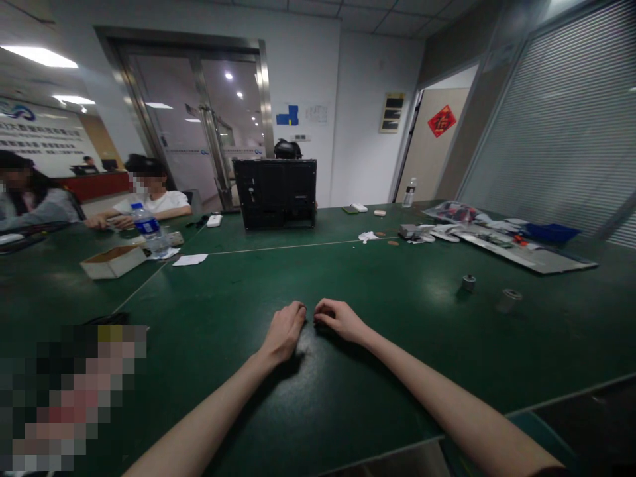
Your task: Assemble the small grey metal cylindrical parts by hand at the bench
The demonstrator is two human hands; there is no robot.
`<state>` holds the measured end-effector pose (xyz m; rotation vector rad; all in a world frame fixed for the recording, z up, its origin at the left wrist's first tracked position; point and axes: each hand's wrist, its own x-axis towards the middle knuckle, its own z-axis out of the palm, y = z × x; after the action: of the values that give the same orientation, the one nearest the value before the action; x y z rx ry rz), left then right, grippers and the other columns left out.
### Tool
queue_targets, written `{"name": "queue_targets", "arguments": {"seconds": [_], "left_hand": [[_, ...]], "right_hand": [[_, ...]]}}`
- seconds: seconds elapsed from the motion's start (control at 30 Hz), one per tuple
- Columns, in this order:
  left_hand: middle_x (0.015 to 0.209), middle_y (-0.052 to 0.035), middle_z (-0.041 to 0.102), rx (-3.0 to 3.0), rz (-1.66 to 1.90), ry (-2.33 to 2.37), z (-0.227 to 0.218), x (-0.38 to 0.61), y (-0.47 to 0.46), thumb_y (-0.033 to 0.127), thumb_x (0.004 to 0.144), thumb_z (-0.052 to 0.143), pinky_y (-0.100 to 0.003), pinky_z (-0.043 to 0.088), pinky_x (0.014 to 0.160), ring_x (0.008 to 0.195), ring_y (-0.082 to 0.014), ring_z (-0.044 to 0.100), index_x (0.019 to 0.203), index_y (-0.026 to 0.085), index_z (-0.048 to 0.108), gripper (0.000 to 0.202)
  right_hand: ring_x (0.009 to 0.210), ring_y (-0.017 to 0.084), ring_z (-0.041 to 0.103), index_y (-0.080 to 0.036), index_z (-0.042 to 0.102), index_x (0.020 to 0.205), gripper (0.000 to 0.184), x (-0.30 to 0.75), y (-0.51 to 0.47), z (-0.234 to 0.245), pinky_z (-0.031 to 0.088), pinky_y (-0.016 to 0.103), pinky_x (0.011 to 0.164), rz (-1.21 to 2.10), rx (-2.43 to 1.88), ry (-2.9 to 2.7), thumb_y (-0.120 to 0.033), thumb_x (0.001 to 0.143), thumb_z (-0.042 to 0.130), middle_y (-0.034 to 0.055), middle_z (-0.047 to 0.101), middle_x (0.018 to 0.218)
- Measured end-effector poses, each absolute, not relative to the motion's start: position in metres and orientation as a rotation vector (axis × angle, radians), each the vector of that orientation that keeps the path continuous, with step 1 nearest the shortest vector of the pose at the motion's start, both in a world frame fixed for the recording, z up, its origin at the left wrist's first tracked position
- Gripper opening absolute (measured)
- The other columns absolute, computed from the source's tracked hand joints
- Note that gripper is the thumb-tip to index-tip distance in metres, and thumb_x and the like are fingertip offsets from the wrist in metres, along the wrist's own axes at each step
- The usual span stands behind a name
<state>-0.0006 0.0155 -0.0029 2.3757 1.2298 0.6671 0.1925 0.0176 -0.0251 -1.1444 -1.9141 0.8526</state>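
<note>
Taking the space between the two hands as the dial's centre, the left hand (287, 331) lies just toward eight o'clock and the right hand (342, 320) just toward three, their fingertips near each other but apart, low over the green surface (238, 291). The left grip is bent with its fingers close together; the right grip is curled inward. Whether either pinches anything I cannot tell, since a dark patch under the right fingertips may be only shadow.

A small metal cylinder (468, 283) stands upright toward three o'clock, with a larger metal cylinder (509, 301) just beyond it, both well apart from the hands. A crumpled tissue (368, 236) lies between one and two o'clock, and a grey metal block (410, 232) at two. Between eleven and twelve stands a black screen (278, 193). At ten are a sheet of paper (190, 260), a cardboard box (113, 263) and a blue-capped bottle (150, 232).
</note>
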Motion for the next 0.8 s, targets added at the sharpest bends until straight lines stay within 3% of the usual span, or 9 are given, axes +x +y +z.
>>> {"name": "queue_targets", "arguments": {"seconds": [0.23, 0.43, 0.63, 0.8], "left_hand": [[0.093, -0.0062, 0.063, 2.393, 0.656, 1.221, -0.0033, -0.0003, 0.0161, 0.038, 0.097, 0.012, -0.036, 0.042, 0.081, 0.089, -0.0223, 0.057, 0.102, 0.020, 0.053, 0.045], [0.093, -0.0065, 0.063, 2.416, 0.660, 1.216, -0.0036, -0.0008, 0.0167, 0.038, 0.097, 0.012, -0.036, 0.042, 0.080, 0.087, -0.0222, 0.056, 0.101, 0.020, 0.054, 0.046], [0.092, -0.0071, 0.063, 2.425, 0.652, 1.219, -0.0032, -0.0007, 0.0162, 0.037, 0.097, 0.012, -0.036, 0.043, 0.077, 0.086, -0.0224, 0.056, 0.101, 0.020, 0.054, 0.046], [0.094, -0.0063, 0.063, 2.425, 0.640, 1.220, -0.0046, 0.0005, 0.0161, 0.036, 0.098, 0.014, -0.036, 0.042, 0.079, 0.088, -0.0220, 0.056, 0.103, 0.020, 0.054, 0.044]], "right_hand": [[0.074, 0.015, 0.062, -0.017, 0.064, 0.092, 0.016, 0.1948, 0.0172, -0.0265, 0.047, 0.027, 0.070, 0.820, -1.154, -1.925, -0.026, 0.079, 0.059, 0.0026, 0.069, 0.081], [0.086, 0.018, 0.063, -0.019, 0.067, 0.095, 0.019, 0.1944, 0.0171, -0.0241, 0.045, 0.031, 0.083, 0.815, -1.129, -1.940, -0.025, 0.083, 0.053, 0.0037, 0.070, 0.093], [0.073, 0.016, 0.065, -0.018, 0.057, 0.092, 0.014, 0.1944, 0.0184, -0.0261, 0.048, 0.028, 0.072, 0.906, -1.144, -1.867, -0.029, 0.086, 0.050, 0.0034, 0.070, 0.080], [0.070, 0.015, 0.065, -0.019, 0.050, 0.091, 0.015, 0.1976, 0.0232, -0.0304, 0.047, 0.028, 0.070, 1.016, -1.133, -1.781, -0.033, 0.087, 0.049, 0.0044, 0.070, 0.084]]}}
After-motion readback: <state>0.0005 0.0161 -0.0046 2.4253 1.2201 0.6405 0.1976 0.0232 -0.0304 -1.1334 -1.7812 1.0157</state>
